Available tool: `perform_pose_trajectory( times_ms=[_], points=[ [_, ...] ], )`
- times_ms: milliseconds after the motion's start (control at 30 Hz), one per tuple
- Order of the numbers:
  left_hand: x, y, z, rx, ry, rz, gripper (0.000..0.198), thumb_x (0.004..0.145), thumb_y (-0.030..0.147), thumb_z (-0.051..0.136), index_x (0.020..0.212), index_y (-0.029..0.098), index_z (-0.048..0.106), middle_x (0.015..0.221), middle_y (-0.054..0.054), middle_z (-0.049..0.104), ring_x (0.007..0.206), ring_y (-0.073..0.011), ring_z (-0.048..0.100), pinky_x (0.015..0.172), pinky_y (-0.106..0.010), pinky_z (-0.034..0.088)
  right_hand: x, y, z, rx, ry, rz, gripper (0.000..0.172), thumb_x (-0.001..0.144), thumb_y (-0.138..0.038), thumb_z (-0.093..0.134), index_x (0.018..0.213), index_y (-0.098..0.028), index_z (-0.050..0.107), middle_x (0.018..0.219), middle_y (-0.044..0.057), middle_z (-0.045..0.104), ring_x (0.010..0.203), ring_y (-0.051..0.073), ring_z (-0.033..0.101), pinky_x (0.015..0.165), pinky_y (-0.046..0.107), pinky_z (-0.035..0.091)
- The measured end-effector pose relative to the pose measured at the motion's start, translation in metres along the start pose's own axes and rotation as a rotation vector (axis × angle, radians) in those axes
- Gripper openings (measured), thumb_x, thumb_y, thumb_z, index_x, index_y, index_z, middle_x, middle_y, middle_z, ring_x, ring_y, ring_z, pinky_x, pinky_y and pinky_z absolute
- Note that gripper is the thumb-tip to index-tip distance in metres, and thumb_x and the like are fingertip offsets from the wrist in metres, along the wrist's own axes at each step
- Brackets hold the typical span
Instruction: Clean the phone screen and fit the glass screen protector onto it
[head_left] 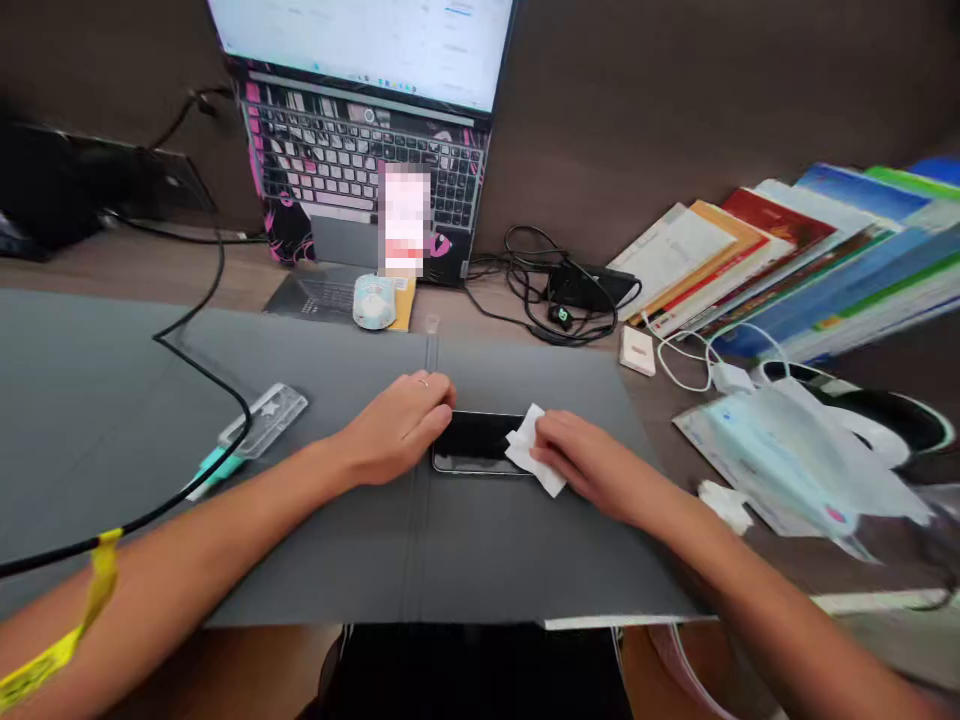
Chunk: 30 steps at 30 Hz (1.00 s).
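A smartphone (480,442) with a dark, glossy screen lies face up and sideways on the grey desk mat. My left hand (405,425), a ring on one finger, is closed with its curled fingers gripping the phone's left end. White tissue (529,450) is bunched in my right hand (574,452), whose fingers press together over the phone's right end. The tissue covers that end of the screen. Just beyond my left hand, a clear narrow strip (432,345) lies on the mat.
A laptop (360,200) stands at the back, a mouse (373,302) before it. A black cable (202,370) crosses left over a clear case (270,418). To the right are leaning books (810,250), a face mask (795,450) and crumpled tissue (725,507).
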<state>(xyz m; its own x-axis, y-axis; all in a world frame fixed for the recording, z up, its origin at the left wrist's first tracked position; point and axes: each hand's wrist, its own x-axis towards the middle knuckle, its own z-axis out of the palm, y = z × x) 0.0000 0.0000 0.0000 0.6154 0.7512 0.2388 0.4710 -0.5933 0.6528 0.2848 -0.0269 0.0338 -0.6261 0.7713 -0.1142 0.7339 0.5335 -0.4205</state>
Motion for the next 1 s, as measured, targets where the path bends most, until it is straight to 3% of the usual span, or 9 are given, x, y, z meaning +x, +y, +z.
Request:
perform_pose_trajectory(
  times_ms=[300, 467, 633, 867, 1000],
  points=[
    [0.000, 0.001, -0.004, -0.005, -0.041, -0.022, 0.031, 0.103, 0.036, 0.023, 0.097, 0.020, 0.049, 0.093, -0.005, 0.056, 0.087, -0.0227, 0.049, 0.084, -0.041, 0.039, 0.053, -0.013, 0.006, -0.014, -0.004, -0.050, 0.020, 0.096, -0.017, 0.050, 0.079, -0.023, 0.041, 0.084, 0.002, 0.055, 0.079, 0.018, 0.047, 0.073, 0.030, 0.036],
    [0.000, 0.003, -0.006, 0.018, -0.090, -0.032, 0.029, 0.101, 0.035, 0.028, 0.105, 0.019, 0.052, 0.099, -0.006, 0.059, 0.093, -0.0235, 0.052, 0.087, -0.042, 0.042, 0.034, 0.005, -0.005, -0.033, 0.024, 0.007, 0.022, 0.097, -0.018, 0.047, 0.077, -0.024, 0.039, 0.081, 0.003, 0.053, 0.075, 0.018, 0.047, 0.070, 0.029, 0.035],
    [0.000, 0.004, -0.003, 0.032, -0.081, -0.043, 0.028, 0.087, 0.020, 0.038, 0.112, 0.017, 0.049, 0.106, -0.008, 0.060, 0.096, -0.0237, 0.056, 0.086, -0.040, 0.046, 0.008, 0.003, -0.006, -0.063, 0.013, 0.022, 0.022, 0.099, -0.017, 0.043, 0.078, -0.024, 0.040, 0.080, 0.003, 0.052, 0.073, 0.018, 0.045, 0.068, 0.029, 0.034],
    [-0.001, 0.002, -0.001, 0.033, -0.086, -0.040, 0.031, 0.086, 0.019, 0.037, 0.114, 0.016, 0.048, 0.106, -0.009, 0.059, 0.098, -0.0239, 0.055, 0.089, -0.042, 0.047, 0.045, -0.029, 0.012, -0.087, -0.018, -0.030, 0.017, 0.098, -0.014, 0.049, 0.083, -0.022, 0.046, 0.089, 0.005, 0.058, 0.082, 0.019, 0.050, 0.076, 0.030, 0.037],
    [0.000, -0.002, -0.002, 0.009, -0.092, -0.036, 0.031, 0.085, 0.018, 0.038, 0.114, 0.017, 0.049, 0.108, -0.008, 0.061, 0.100, -0.0237, 0.055, 0.090, -0.042, 0.047, 0.053, -0.027, 0.010, -0.116, -0.003, -0.002, 0.017, 0.098, -0.012, 0.048, 0.084, -0.022, 0.047, 0.090, 0.005, 0.059, 0.084, 0.019, 0.051, 0.076, 0.030, 0.037]
  ],
)
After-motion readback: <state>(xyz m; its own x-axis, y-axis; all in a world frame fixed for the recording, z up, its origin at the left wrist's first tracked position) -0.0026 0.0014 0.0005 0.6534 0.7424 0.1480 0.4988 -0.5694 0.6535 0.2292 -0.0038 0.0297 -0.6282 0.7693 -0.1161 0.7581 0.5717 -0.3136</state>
